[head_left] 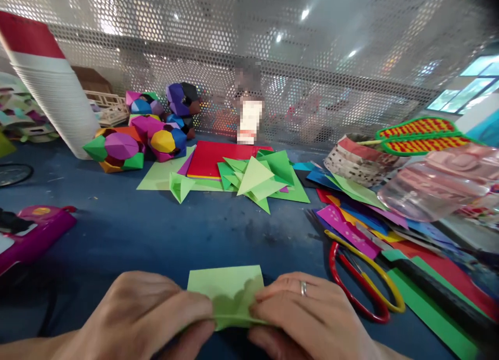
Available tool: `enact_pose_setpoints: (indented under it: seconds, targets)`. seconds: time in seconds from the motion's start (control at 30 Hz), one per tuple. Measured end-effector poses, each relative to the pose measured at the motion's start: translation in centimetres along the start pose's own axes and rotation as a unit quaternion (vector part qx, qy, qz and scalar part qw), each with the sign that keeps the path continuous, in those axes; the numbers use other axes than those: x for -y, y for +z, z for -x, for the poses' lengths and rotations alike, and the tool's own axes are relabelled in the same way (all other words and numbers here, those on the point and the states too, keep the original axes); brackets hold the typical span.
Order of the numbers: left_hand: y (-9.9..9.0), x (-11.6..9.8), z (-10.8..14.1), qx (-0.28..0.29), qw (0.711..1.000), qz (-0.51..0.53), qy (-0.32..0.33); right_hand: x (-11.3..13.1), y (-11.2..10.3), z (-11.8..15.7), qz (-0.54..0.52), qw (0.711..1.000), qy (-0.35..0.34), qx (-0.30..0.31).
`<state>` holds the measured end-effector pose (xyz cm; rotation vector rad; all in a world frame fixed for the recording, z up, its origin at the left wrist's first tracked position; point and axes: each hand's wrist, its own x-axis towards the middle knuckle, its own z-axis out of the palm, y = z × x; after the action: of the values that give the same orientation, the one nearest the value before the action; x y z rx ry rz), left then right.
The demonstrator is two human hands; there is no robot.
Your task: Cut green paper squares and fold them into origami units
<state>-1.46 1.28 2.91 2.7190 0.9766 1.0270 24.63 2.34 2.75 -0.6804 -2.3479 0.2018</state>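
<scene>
two hands [234, 318], one scissors [362, 282]

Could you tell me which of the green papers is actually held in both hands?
The light green sheet nearest the camera, pinched between both hands; the other green pieces lie untouched farther back.

Both hands [234, 318] pinch green paper [228, 292]
</scene>
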Motion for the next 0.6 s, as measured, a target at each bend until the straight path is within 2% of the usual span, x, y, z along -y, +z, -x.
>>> enact_pose_setpoints:
  seconds: [0.07,0.2,0.37,0.43,0.6]
  targets:
    - [0.4,0.1,-0.2,-0.009,0.998,0.016,-0.054,0.2,-0.4,-0.4,-0.024,0.997,0.074,0.011]
    - [1.1,0.6,-0.3,0.027,0.989,0.031,-0.139,0.1,-0.4,-1.0,-0.016,0.984,0.179,0.021]
    - [1.2,0.8,-0.4,0.05,0.992,-0.026,-0.116,0.0,-0.3,-1.5,0.029,0.978,0.189,0.078]
    - [1.2,0.9,-0.6,0.058,0.991,-0.025,-0.118,0.1,-0.4,-1.7,0.014,0.975,0.198,0.097]
    - [0.7,0.7,-1.2,0.055,0.987,0.03,-0.15,0.4,-0.3,-1.5,-0.076,0.957,0.264,0.097]
